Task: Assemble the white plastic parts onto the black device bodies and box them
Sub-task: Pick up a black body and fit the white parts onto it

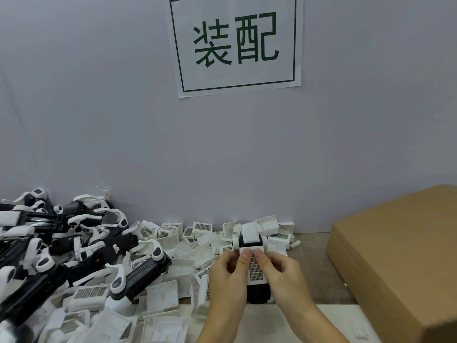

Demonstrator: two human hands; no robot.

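Observation:
Both hands hold one black device body (257, 294) over the table at centre. A white vented plastic part (255, 268) lies on top of the body. My left hand (228, 278) grips the unit from the left, thumb pressing the white part's upper edge. On the other side, my right hand (284, 276) grips it and its thumb presses beside the vent grid. The device's white-and-black end (249, 237) points away from me.
A heap of black-and-white device bodies (49, 243) fills the left. Loose white vented parts (173, 243) are scattered from the wall to the front edge. A closed cardboard box (400, 256) stands at the right. A paper sign (236, 43) hangs on the grey wall.

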